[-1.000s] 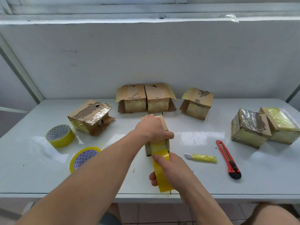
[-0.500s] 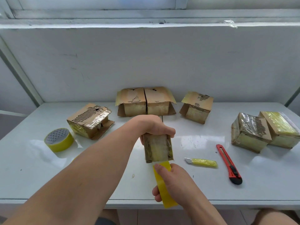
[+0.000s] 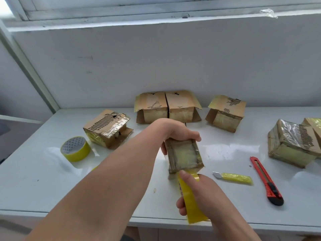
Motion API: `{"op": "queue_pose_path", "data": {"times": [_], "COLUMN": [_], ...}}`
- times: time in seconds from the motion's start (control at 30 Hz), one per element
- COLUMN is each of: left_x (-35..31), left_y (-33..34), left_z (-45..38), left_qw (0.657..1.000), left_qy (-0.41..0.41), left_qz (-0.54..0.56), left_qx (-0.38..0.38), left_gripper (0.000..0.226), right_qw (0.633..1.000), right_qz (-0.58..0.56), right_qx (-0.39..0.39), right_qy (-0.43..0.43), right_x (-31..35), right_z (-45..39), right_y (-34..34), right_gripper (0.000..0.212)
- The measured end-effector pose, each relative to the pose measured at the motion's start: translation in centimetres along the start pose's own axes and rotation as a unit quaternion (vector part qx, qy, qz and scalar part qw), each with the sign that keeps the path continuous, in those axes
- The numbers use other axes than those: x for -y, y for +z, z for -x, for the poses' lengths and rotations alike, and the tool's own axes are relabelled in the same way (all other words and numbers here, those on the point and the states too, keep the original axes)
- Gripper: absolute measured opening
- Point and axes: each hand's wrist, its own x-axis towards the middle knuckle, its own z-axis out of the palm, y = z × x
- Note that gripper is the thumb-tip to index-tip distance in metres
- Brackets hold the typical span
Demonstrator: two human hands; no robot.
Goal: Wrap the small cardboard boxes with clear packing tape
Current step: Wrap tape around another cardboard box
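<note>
White table, left hand fingers still gripping box, now tilted up, right hand gripping tape roll

Glossy white table against pale grey wall, window frame above.

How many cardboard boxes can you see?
7: one in the left hand at the centre, one left, two together at the back, one back right, two far right, the last cut off.
</note>
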Motion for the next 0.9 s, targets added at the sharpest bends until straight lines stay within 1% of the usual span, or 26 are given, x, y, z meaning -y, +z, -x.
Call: {"op": "queue_pose_path", "data": {"times": [0.07,0.13,0.17,0.23,0.27,0.3,0.33,0.37,0.4,0.47,0.53,0.67,0.7,0.73,0.8,0.83,0.9], "left_x": [0.4,1.2,1.5,2.1,2.4,2.5,2.7,2.7,2.7,2.4,2.3,3.3,3.6,3.9,4.0,3.9,3.5], "left_y": [0.3,0.6,0.9,1.8,2.2,2.5,2.6,2.7,2.8,3.1,3.4,4.9,5.4,5.8,5.9,5.7,5.8], "left_z": [-0.7,-1.5,-1.9,-2.5,-2.7,-2.8,-2.8,-2.7,-2.5,-2.1,-1.5,0.1,0.6,1.1,1.8,2.0,2.2], "left_qw": [0.998,0.988,0.978,0.941,0.914,0.881,0.850,0.829,0.819,0.813,0.815,0.843,0.853,0.872,0.921,0.936,0.948], "left_qy": [0.021,0.038,0.041,0.055,0.077,0.110,0.150,0.185,0.211,0.226,0.214,0.184,0.177,0.169,0.161,0.162,0.158], "left_qz": [-0.019,-0.075,-0.113,-0.185,-0.209,-0.231,-0.254,-0.274,-0.291,-0.316,-0.321,-0.263,-0.256,-0.235,-0.147,-0.108,-0.094], "left_qx": [-0.055,-0.127,-0.170,-0.278,-0.340,-0.397,-0.436,-0.451,-0.447,-0.433,-0.432,-0.431,-0.419,-0.395,-0.324,-0.292,-0.260], "left_gripper": [0.068,0.078,0.083,0.089,0.085,0.076,0.065,0.055,0.049,0.047,0.052,0.065,0.070,0.073,0.078,0.081,0.091], "right_qw": [1.000,0.999,0.998,0.998,0.998,0.998,0.998,0.998,0.998,0.998,0.998,0.997,0.997,0.996,0.994,0.992,0.991], "right_qz": [-0.009,-0.011,-0.011,-0.008,-0.008,-0.010,-0.013,-0.015,-0.014,-0.012,-0.015,-0.009,-0.008,-0.007,0.005,0.009,0.006], "right_qx": [0.012,0.016,0.014,0.008,0.007,0.007,0.009,0.009,0.009,0.011,0.014,0.018,0.020,0.024,0.034,0.040,0.050], "right_qy": [-0.020,-0.046,-0.056,-0.062,-0.062,-0.063,-0.062,-0.062,-0.062,-0.063,-0.064,-0.075,-0.080,-0.086,-0.105,-0.115,-0.128], "right_x": [0.3,0.3,0.3,0.2,0.1,0.1,0.0,-0.2,-0.3,-0.4,-0.7,-0.9,-0.9,-1.0,-1.2,-1.4,-1.6], "right_z": [0.0,0.1,0.0,-0.1,-0.1,-0.2,-0.2,-0.3,-0.3,-0.2,-0.3,-0.5,-0.5,-0.5,-0.5,-0.4,-0.3], "right_y": [-0.3,-0.6,-0.7,-0.7,-0.6,-0.5,-0.3,-0.2,-0.2,-0.2,-0.3,-0.3,-0.3,-0.3,-0.3,-0.4,-0.3], "right_gripper": [0.030,0.024,0.022,0.021,0.021,0.022,0.023,0.023,0.023,0.023,0.024,0.026,0.027,0.027,0.023,0.019,0.013]}}
